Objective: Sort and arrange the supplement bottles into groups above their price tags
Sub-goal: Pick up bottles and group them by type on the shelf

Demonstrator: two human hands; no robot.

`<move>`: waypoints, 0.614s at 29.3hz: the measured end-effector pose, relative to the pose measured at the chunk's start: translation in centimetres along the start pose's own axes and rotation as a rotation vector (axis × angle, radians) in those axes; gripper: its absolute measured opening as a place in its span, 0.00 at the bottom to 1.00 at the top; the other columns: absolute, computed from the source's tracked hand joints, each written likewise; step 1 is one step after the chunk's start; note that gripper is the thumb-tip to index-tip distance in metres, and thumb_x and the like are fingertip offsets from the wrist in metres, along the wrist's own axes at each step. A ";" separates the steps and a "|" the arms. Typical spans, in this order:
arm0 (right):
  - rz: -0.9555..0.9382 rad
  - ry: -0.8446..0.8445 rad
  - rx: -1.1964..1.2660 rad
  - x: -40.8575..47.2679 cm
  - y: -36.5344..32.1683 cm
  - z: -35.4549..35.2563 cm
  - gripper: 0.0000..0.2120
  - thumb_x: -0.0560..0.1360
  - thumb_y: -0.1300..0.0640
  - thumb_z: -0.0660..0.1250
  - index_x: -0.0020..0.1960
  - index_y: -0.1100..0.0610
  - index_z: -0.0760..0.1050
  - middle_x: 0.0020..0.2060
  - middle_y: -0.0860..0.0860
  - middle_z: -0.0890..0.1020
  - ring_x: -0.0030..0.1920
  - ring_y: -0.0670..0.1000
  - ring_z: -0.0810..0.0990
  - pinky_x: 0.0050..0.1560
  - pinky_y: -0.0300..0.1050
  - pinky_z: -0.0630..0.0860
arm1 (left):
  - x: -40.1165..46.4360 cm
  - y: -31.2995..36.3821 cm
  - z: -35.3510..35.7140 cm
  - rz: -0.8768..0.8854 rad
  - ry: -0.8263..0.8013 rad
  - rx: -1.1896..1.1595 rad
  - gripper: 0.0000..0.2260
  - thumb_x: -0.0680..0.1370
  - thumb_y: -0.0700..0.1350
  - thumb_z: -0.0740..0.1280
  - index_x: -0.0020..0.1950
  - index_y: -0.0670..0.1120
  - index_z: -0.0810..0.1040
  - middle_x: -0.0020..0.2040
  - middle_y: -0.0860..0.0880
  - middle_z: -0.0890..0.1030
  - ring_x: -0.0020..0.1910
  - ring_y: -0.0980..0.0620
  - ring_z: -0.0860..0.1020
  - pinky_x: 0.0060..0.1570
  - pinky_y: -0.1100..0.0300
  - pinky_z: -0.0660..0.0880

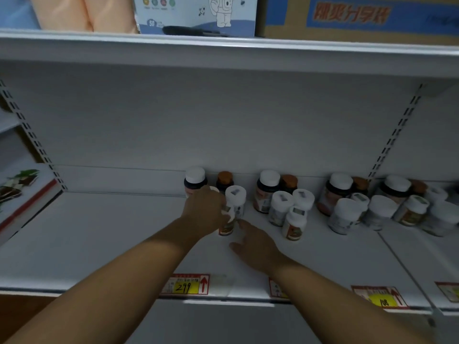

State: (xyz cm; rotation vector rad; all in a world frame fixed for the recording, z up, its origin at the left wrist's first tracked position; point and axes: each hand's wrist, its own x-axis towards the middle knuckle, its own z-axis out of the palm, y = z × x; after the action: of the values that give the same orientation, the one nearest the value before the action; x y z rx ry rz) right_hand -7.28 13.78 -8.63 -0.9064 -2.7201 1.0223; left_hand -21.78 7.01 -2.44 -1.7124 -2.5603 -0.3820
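Several supplement bottles stand in clusters along the white shelf (99, 244). My left hand (202, 211) grips a white-capped bottle (226, 225), partly hidden by the hand, beside a taller white-capped bottle (236, 201). My right hand (253, 243) lies just below them, fingers relaxed and extended toward the bottle's base. Behind stand a dark bottle with a white cap (195, 178) and a brown-capped bottle (224, 180). A second cluster (283, 204) sits to the right. On the shelf's front edge hang the price tags: the 299 tag (186, 285), one hidden by my right arm (275, 289) and the 108 tag (381, 297).
More bottles (382, 204) crowd the far right. A red-edged box (22, 192) lies on the neighbouring shelf at left. Boxes (196, 13) sit on the shelf above. Slotted uprights (395, 135) frame the bay.
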 end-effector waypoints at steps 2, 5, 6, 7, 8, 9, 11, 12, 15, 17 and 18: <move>-0.055 0.037 0.181 -0.1 -0.6 -0.1 0.27 0.75 0.51 0.64 0.72 0.51 0.59 0.68 0.51 0.71 0.64 0.51 0.72 0.58 0.34 0.64 | -0.3 0.1 -0.5 0.000 -0.027 -0.133 0.14 0.69 0.53 0.70 0.44 0.43 0.82 0.43 0.43 0.81 0.43 0.47 0.77 0.39 0.56 0.73; -0.047 0.019 0.481 -1.0 -1.1 -1.9 0.20 0.71 0.54 0.70 0.61 0.48 0.70 0.57 0.48 0.79 0.55 0.45 0.77 0.48 0.28 0.69 | -0.4 0.4 -2.0 -0.094 -0.057 -0.514 0.10 0.66 0.49 0.75 0.40 0.43 0.83 0.35 0.51 0.81 0.37 0.52 0.79 0.38 0.57 0.76; -0.039 -0.022 0.590 -1.7 -1.0 -2.8 0.19 0.68 0.54 0.72 0.57 0.47 0.72 0.52 0.46 0.81 0.52 0.44 0.79 0.46 0.29 0.71 | -0.4 0.7 -2.5 -0.134 -0.088 -0.669 0.08 0.66 0.47 0.76 0.39 0.45 0.83 0.33 0.54 0.82 0.35 0.56 0.80 0.37 0.60 0.77; -0.037 -0.061 0.679 -2.5 -0.7 -3.8 0.18 0.66 0.53 0.73 0.54 0.46 0.74 0.48 0.45 0.82 0.49 0.42 0.81 0.44 0.31 0.74 | -0.6 1.1 -3.0 -0.159 -0.138 -0.834 0.05 0.65 0.45 0.77 0.38 0.48 0.83 0.32 0.56 0.83 0.35 0.59 0.81 0.34 0.64 0.78; -0.035 -0.090 0.745 -3.4 -0.3 -4.7 0.18 0.64 0.52 0.74 0.53 0.45 0.76 0.46 0.45 0.83 0.48 0.42 0.82 0.44 0.33 0.75 | -0.7 1.7 -3.2 -0.171 -0.189 -0.974 0.05 0.66 0.44 0.77 0.38 0.48 0.83 0.33 0.56 0.84 0.36 0.60 0.83 0.34 0.66 0.78; -0.028 -0.110 0.795 -4.4 0.3 -5.6 0.18 0.64 0.51 0.74 0.53 0.46 0.76 0.46 0.45 0.84 0.48 0.44 0.82 0.45 0.35 0.77 | -0.7 2.5 -3.3 -0.175 -0.230 -1.068 0.05 0.66 0.43 0.76 0.39 0.48 0.83 0.35 0.54 0.85 0.38 0.58 0.84 0.34 0.66 0.79; -0.023 -0.120 0.850 -6.2 2.0 -7.3 0.17 0.67 0.52 0.72 0.55 0.49 0.77 0.48 0.47 0.85 0.51 0.47 0.83 0.46 0.38 0.78 | -0.6 4.5 -3.3 -0.149 -0.287 -1.116 0.04 0.67 0.41 0.75 0.40 0.46 0.83 0.37 0.50 0.86 0.39 0.53 0.84 0.36 0.64 0.79; -0.023 -0.111 0.855 -7.1 3.0 -8.0 0.16 0.68 0.53 0.71 0.55 0.50 0.77 0.48 0.48 0.85 0.51 0.49 0.83 0.47 0.40 0.79 | -0.5 5.9 -3.2 -0.124 -0.309 -1.102 0.04 0.68 0.41 0.75 0.41 0.45 0.83 0.38 0.49 0.86 0.40 0.53 0.84 0.36 0.64 0.80; 0.009 -0.058 0.849 -9.6 6.4 -10.2 0.14 0.71 0.57 0.71 0.56 0.53 0.77 0.50 0.51 0.84 0.51 0.51 0.83 0.49 0.44 0.80 | 0.1 10.7 -2.2 -0.090 -0.362 -1.082 0.07 0.68 0.42 0.75 0.45 0.43 0.83 0.41 0.49 0.86 0.41 0.53 0.84 0.38 0.63 0.80; 0.037 -0.026 0.848 -11.3 8.9 -11.9 0.12 0.71 0.58 0.71 0.55 0.52 0.77 0.48 0.52 0.84 0.47 0.48 0.83 0.45 0.41 0.79 | 0.8 14.1 -1.4 -0.087 -0.380 -1.089 0.08 0.68 0.41 0.75 0.46 0.42 0.83 0.41 0.47 0.86 0.41 0.52 0.84 0.38 0.61 0.81; 0.044 -0.014 0.845 -12.1 10.2 -12.9 0.11 0.72 0.59 0.70 0.54 0.52 0.78 0.47 0.51 0.84 0.46 0.47 0.83 0.43 0.39 0.78 | 1.2 15.9 -0.9 -0.087 -0.387 -1.082 0.09 0.67 0.41 0.75 0.46 0.42 0.83 0.40 0.46 0.86 0.40 0.51 0.84 0.38 0.60 0.81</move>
State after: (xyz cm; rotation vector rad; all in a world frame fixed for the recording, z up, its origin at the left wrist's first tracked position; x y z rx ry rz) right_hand 11.39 20.42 -3.76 -0.7681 -1.9225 1.9356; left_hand -7.78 13.61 1.55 -2.0407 -2.8982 -1.8823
